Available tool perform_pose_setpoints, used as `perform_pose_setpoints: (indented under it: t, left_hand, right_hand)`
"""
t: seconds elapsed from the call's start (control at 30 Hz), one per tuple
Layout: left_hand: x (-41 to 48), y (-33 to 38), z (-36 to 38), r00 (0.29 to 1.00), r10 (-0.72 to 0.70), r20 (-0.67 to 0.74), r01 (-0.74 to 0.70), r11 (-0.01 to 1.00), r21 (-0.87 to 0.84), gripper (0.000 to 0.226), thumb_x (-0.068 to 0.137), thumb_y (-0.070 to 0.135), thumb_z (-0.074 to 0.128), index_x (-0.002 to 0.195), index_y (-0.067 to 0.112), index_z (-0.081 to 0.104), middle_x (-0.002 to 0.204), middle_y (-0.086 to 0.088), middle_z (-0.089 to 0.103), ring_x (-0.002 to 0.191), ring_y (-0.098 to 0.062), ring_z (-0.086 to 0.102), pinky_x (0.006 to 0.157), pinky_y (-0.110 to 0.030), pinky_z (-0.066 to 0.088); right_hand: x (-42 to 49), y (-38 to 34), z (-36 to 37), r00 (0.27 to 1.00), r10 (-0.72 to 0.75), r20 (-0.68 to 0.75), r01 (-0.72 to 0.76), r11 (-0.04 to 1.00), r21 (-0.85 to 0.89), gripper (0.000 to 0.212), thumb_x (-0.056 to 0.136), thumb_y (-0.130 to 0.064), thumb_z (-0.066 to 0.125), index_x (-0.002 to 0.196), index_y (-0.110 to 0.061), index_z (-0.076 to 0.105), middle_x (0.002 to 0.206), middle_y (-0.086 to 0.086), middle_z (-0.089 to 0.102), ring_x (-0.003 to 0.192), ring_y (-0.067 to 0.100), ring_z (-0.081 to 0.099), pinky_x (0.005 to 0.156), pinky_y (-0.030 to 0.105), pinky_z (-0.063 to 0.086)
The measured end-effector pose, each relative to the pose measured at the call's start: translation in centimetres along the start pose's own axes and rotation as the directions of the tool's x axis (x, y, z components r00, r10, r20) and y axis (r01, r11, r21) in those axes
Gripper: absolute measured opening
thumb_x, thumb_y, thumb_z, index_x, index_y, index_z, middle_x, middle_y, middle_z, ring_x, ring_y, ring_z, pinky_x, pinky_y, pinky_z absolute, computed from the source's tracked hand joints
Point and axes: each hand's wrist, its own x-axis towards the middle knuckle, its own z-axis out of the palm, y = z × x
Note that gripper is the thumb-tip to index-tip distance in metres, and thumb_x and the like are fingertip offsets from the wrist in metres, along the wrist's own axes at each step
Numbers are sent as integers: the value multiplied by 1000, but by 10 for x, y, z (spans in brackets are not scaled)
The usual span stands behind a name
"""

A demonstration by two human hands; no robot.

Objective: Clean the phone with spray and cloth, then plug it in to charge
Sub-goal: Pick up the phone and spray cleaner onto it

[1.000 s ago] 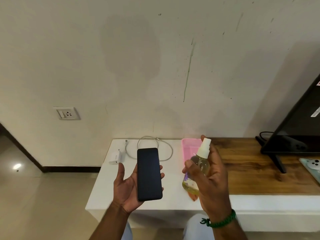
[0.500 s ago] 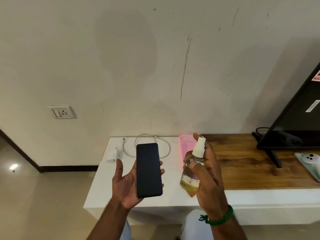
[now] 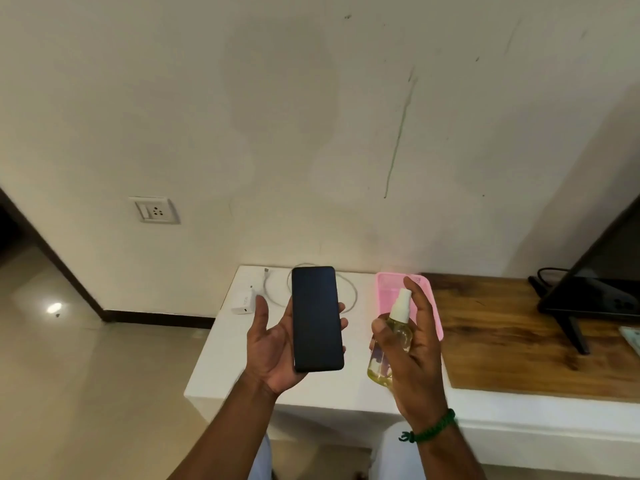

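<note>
Yellowish liquid inside spray bottle point(image 3: 391, 344)

A black TV point(image 3: 599, 285) stands at the right on the wooden top point(image 3: 519, 341), its stand leg point(image 3: 573, 332) planted on the wood and a dark cable point(image 3: 547, 271) looping behind. A pale object point(image 3: 632, 339) peeks in at the right edge. Stained wall point(image 3: 311, 116) behind, a green streak point(image 3: 398, 140) running down it. Glossy floor point(image 3: 69, 375) left, with a light glare point(image 3: 53, 308).

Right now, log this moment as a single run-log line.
stage: pre-spray | left hand: holds phone, screen up | right hand: holds spray bottle | charger, cable: on table, unplugged
</note>
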Motion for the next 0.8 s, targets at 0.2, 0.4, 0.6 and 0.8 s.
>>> perform_pose_setpoints:
  t: [0.2,0.4,0.6,0.8]
  left_hand:
    - [5,6,5,999,25,-39,-22,998,56,95,76,78,43,152,26,20,156,-23,20,131,-42,38,110,-56,25]
    - [8,4,4,999,39,34,-40,999,30,90,78,77,45,149,24,30,148,-22,37,131,-42,39,111,-55,27]
    - [10,1,4,998,67,11,-67,997,-24,89,78,77,47,149,25,31,138,-15,52,124,-37,50,104,-52,39]
    - [8,1,4,994,98,-46,-98,995,5,91,71,77,57,145,26,40,135,-11,56,121,-34,53,107,-54,34]
  right_hand:
    - [-11,4,13,997,-59,55,68,982,-176,62,78,-36,64,130,-52,33,89,-7,66,70,25,67,66,44,60]
    - [-9,-11,31,948,-304,88,311,845,-435,59,80,-30,67,133,-28,41,128,-9,51,108,24,61,86,43,56]
    - [5,-3,41,938,-291,187,345,751,-563,64,80,-11,70,137,-19,42,113,4,62,91,16,62,79,26,55]
    - [18,7,52,950,-206,234,310,701,-642,67,80,-9,64,140,-24,37,111,6,61,85,20,60,76,27,55]
